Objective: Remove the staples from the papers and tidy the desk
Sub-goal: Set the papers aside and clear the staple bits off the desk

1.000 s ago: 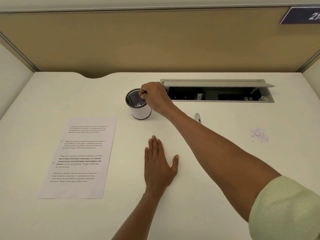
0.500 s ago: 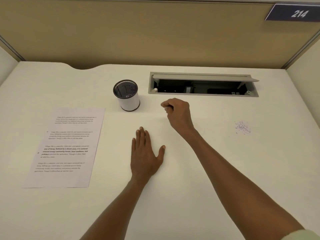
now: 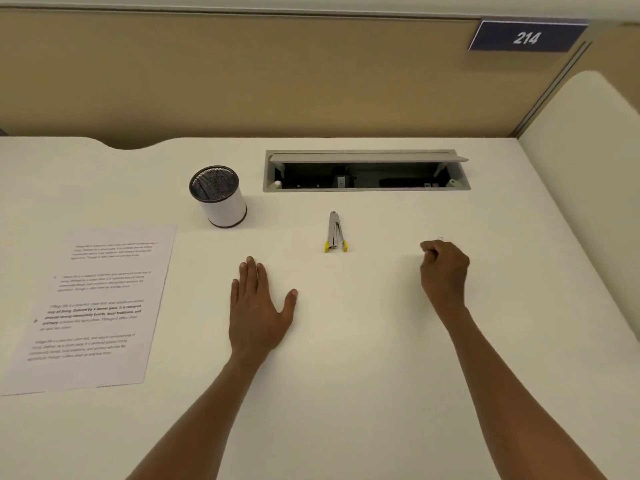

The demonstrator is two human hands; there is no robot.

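Printed papers lie flat at the left of the white desk. Behind them stands a white pen cup with a black mesh inside. A silver staple remover with yellow tips lies mid-desk. My left hand rests flat on the desk, fingers straight. My right hand sits at the right with its fingers curled, the fingertips pinching at the pile of loose staples. The hand hides most of the pile, and only a few staples show beyond the knuckles.
An open grey cable hatch is set into the desk at the back. A tan partition with a "214" sign closes off the rear. A white side panel stands at the right.
My right hand left the pen cup and swung right, across the staple remover, to the staple pile, where its fingers now curl. My left hand stayed flat.
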